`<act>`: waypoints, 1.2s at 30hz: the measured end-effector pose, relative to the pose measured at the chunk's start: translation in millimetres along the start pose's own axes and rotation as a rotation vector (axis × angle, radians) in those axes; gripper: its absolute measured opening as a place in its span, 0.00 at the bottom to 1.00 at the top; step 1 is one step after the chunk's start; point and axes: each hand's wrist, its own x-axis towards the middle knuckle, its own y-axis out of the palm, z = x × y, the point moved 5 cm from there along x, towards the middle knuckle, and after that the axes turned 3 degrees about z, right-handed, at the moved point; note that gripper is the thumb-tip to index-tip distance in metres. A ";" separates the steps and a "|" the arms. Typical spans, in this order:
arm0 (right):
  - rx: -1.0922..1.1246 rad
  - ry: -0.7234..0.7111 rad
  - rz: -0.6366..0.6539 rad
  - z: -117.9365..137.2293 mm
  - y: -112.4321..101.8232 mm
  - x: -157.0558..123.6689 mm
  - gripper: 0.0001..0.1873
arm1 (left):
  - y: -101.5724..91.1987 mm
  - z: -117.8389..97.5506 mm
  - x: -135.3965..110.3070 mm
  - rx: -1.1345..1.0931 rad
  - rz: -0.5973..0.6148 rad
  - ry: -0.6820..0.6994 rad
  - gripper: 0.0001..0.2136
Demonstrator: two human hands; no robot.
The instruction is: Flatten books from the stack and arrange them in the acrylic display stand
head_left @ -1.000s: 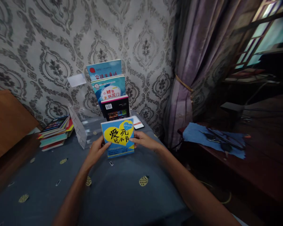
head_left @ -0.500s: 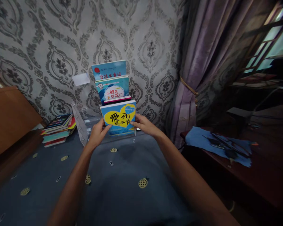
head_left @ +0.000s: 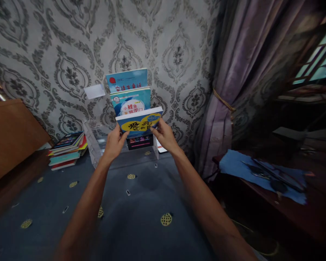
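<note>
Between my left hand and my right hand is a blue book with a yellow heart on its cover. Both hands grip its sides, thumbs on the front, and its top edge leans toward me. Behind it, a clear acrylic rack stands on the cloth. A teal book and, farther back and higher, a light-blue book stand upright in the rack. Below the held book shows the lower part of a dark book with pink print.
A pile of books lies left of the rack, near a brown box. Dark blue cloth with pineapple prints covers the table. At right, a blue cloth with glasses rests on a dark red surface beneath a tied purple curtain.
The held book has risen and tilted, its top coming toward me. The dark book's lower part now shows beneath it. My view has shifted slightly.
</note>
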 end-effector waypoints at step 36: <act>-0.285 -0.117 -0.182 -28.2 1.6 2.5 0.24 | 19.6 21.8 -2.2 0.221 -0.070 -0.119 0.19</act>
